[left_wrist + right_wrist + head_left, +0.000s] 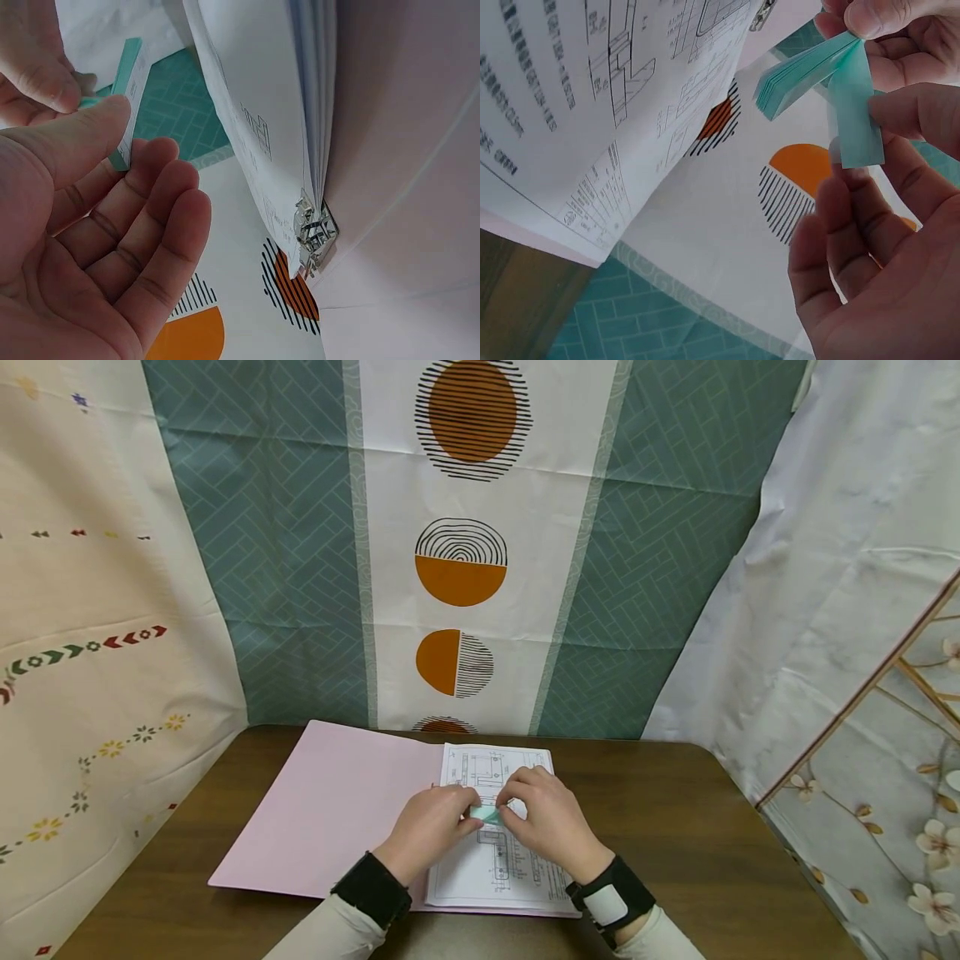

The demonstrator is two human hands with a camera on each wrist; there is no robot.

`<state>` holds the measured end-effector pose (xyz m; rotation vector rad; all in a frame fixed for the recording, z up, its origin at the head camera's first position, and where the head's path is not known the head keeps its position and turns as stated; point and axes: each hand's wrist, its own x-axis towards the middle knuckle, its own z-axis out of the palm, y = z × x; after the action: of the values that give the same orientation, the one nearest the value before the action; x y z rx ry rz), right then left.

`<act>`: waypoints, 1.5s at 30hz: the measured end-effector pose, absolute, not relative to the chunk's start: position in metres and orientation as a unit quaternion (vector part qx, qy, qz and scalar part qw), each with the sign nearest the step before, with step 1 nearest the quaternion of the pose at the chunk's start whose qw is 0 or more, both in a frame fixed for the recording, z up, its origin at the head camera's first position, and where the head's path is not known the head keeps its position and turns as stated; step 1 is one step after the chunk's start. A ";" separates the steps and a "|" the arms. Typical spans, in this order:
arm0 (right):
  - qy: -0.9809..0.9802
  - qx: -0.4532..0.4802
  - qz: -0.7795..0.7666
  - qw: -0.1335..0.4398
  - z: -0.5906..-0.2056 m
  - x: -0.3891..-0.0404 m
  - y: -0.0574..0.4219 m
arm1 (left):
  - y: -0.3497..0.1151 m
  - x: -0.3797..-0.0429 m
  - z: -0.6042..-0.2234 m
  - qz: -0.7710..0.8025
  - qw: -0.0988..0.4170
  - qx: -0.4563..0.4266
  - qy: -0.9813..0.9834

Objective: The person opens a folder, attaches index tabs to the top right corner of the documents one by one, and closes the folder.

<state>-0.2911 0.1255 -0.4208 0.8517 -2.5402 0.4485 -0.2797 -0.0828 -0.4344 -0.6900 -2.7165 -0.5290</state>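
Observation:
Over the printed sheets [487,872] in an opened pink folder [322,818], both hands meet at a small teal pad of sticky notes [802,79]. My left hand [435,827] pinches the pad at one end between thumb and forefinger; the left wrist view shows white backing with small print [136,90]. A single teal strip [859,124] stands bent away from the stack, and my right hand [551,818] pinches its far end. In the right wrist view the strip still meets the pad near the left fingertips.
A metal binder clip mechanism [313,232] holds the sheets at the folder's spine. The folder lies on a dark brown wooden table [675,843]. Behind it hangs a patterned cloth [300,568], with a white floral cloth [847,693] at the right.

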 end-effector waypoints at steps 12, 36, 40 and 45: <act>-0.900 0.329 0.164 0.233 -0.424 -0.294 0.128 | -0.082 -0.278 -0.435 -0.181 0.148 -0.243 -0.942; -0.898 0.301 0.168 0.273 -0.424 -0.292 0.129 | -0.081 -0.275 -0.435 -0.168 0.160 -0.255 -0.938; -0.900 0.290 0.180 0.270 -0.425 -0.292 0.130 | -0.081 -0.276 -0.435 -0.161 0.161 -0.255 -0.940; -0.898 0.290 0.187 0.272 -0.426 -0.293 0.130 | -0.081 -0.276 -0.436 -0.162 0.162 -0.251 -0.940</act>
<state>-0.2930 0.1299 -0.4262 0.7807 -2.4187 0.5040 -0.2757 -0.0808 -0.4360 -0.7163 -2.6839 -0.4635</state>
